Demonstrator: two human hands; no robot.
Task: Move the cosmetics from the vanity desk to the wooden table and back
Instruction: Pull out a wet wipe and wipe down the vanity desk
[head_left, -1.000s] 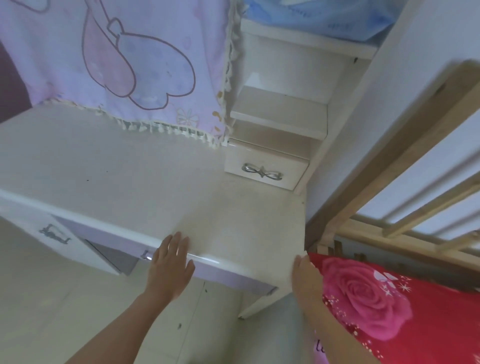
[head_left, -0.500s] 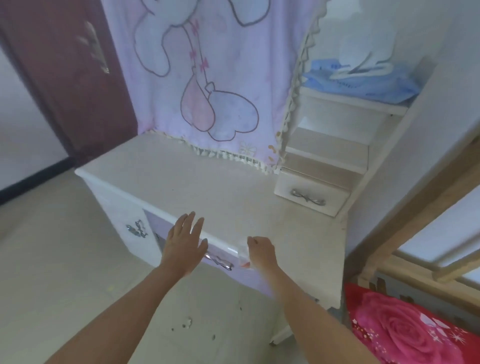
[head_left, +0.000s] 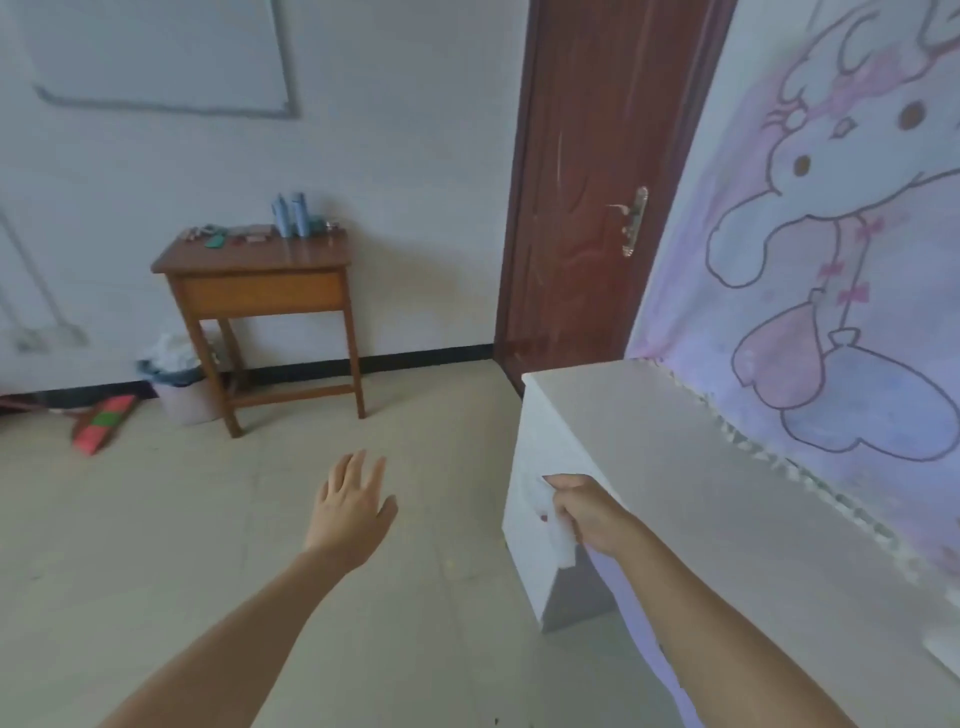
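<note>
Left hand (head_left: 353, 501) hovers flat, fingers spread, holding nothing. Right hand (head_left: 584, 514) curls round a blurred white scrap (head_left: 563, 545) at the vanity desk (head_left: 675, 457) edge. Cosmetics (head_left: 288, 215) stand on the far wooden table (head_left: 260, 260); the bin (head_left: 182, 402) beside it holds white litter.

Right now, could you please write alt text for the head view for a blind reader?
A person's right hand grips a white cloth at the corner of the vanity desk, while the left hand hangs open over the floor. Across the room, blue bottles and small cosmetics sit on a wooden table.
</note>
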